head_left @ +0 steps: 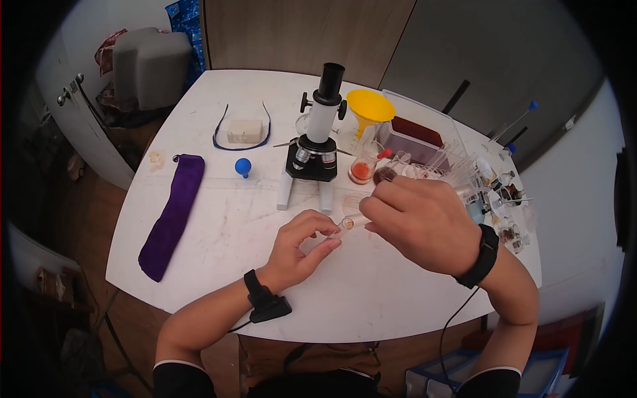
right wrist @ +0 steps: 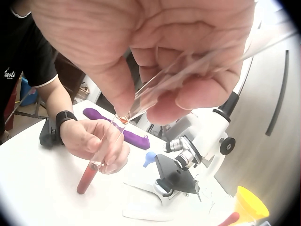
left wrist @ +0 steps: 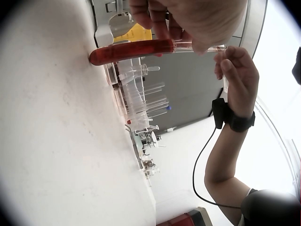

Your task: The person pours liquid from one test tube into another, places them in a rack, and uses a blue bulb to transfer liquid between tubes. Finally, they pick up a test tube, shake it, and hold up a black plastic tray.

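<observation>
1. At the table's front centre, ahead of the microscope (head_left: 316, 132), both hands meet over the white tabletop (head_left: 225, 225); the left hand (head_left: 300, 249) pinches a test tube (right wrist: 96, 165) near its open mouth, with the rounded base resting on the table surface.
2. The right hand (head_left: 419, 224) is clamped on a second, clear tube (right wrist: 188, 75), held tilted; its mouth touches or sits just over the mouth of the lower tube.
3. Step in hand, by judgement: transfer of liquid from the tilted tube into the test tube below.
4. Next move, by judgement, calls for keeping the two mouths aligned, a slow increase of tilt, and a firm left-hand pinch so the base does not slide.
5. Appearance of the test tube: narrow clear glass; red liquid fills most of its length; a small orange-red drop shows at the junction of the two mouths.
6. Adjacent items: yellow funnel (head_left: 370, 105), a small beaker of orange liquid (head_left: 361, 170), purple cloth pouch (head_left: 171, 215), safety glasses (head_left: 241, 129), blue bulb (head_left: 243, 166).
</observation>
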